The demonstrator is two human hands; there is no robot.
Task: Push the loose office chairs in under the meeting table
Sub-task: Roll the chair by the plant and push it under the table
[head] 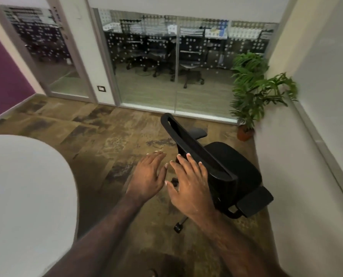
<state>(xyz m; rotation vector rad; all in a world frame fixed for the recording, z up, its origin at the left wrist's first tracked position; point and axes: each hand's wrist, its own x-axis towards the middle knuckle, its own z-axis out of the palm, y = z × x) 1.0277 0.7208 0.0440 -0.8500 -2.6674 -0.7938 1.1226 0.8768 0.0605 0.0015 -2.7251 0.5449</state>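
Head view: I am reaching both arms out toward the chair (222, 166), which is standing loose on the carpet at right, well apart from the table (26, 186) at near left. Its backrest is angling toward me, seat facing the right wall, near a plant (254, 92) in the far corner. My right hand (190, 186) is spreading flat, fingers released, just at the backrest's top edge; whether it is touching I cannot tell. My left hand (148, 176) is hovering beside it, likewise loose and holding nothing. Judging by this, I am going for the backrest because it gives the best purchase for turning the chair leftward on its casters, toward the table.
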